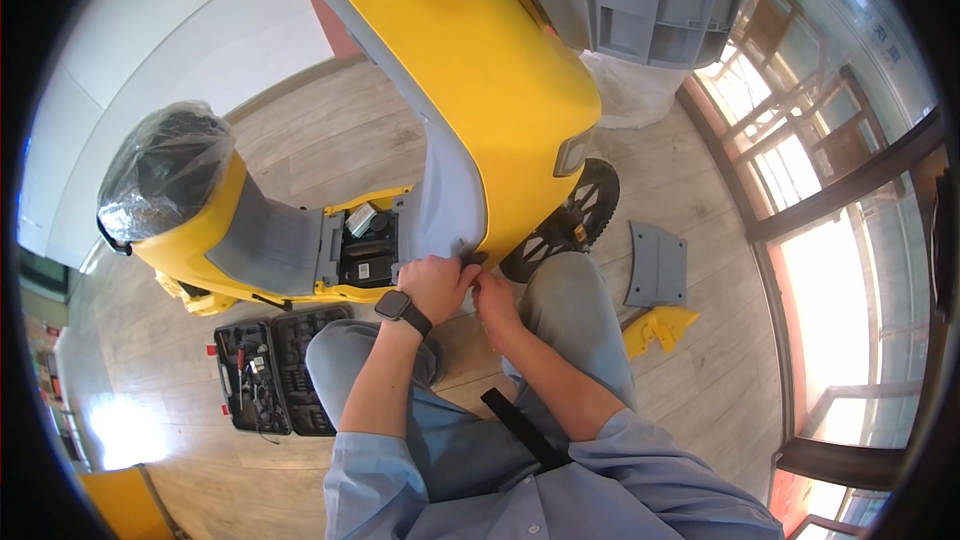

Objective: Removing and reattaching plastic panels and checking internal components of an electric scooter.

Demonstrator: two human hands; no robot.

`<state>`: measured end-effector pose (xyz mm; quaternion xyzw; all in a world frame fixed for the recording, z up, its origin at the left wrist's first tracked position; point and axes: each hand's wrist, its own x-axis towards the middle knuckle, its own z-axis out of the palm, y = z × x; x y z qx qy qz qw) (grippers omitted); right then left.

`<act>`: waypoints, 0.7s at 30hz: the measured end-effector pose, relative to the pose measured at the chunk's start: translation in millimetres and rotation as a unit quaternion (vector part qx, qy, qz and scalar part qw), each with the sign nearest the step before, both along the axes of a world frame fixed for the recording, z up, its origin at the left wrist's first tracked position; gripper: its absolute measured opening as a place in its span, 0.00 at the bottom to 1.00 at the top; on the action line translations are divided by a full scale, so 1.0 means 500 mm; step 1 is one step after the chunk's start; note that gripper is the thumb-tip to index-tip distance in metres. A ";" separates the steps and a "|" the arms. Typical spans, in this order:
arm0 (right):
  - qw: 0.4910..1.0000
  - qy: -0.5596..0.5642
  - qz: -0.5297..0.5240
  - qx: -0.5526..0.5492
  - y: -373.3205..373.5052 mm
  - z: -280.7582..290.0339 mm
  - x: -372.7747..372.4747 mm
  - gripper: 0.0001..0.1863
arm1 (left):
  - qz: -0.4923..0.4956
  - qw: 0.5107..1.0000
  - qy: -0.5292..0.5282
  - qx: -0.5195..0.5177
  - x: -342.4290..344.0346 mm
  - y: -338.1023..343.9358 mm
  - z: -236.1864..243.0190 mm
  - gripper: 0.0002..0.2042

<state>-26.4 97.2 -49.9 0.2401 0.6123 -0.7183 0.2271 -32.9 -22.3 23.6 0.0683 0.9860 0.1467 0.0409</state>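
Note:
A yellow and grey electric scooter (480,70) stands in front of me. At the lower edge of its grey inner leg shield, beside the floorboard, both my hands are close together. My left hand (437,285), with a dark watch on the wrist, is closed, its fingertips pressed to a small dark spot at the panel's edge. Just right of it, my right hand (493,306) has its fingers pinched together near the same spot. Whatever lies between the fingers is hidden. Left of my hands, the open floorboard compartment (369,242) shows black parts and wiring inside.
An open black tool case (264,372) lies on the floor at left. To the right lie a grey panel (657,265) and a yellow trim piece (660,330). The front wheel (590,208) is by my right knee. Plastic film covers the seat (170,165). Glass doors (835,320) line the right.

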 end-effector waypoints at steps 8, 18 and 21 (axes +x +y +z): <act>0.999 -0.004 -0.017 -0.044 0.005 0.030 0.006 0.16 | 0.000 1.000 0.004 0.001 -0.001 -0.001 -0.004 0.22; 0.997 0.048 -0.020 -0.054 0.002 0.002 0.009 0.15 | -0.001 1.000 -0.006 0.007 -0.001 0.001 0.003 0.22; 0.996 0.072 -0.040 -0.045 -0.001 0.003 0.007 0.15 | -0.001 1.000 -0.002 0.008 -0.002 0.001 0.000 0.22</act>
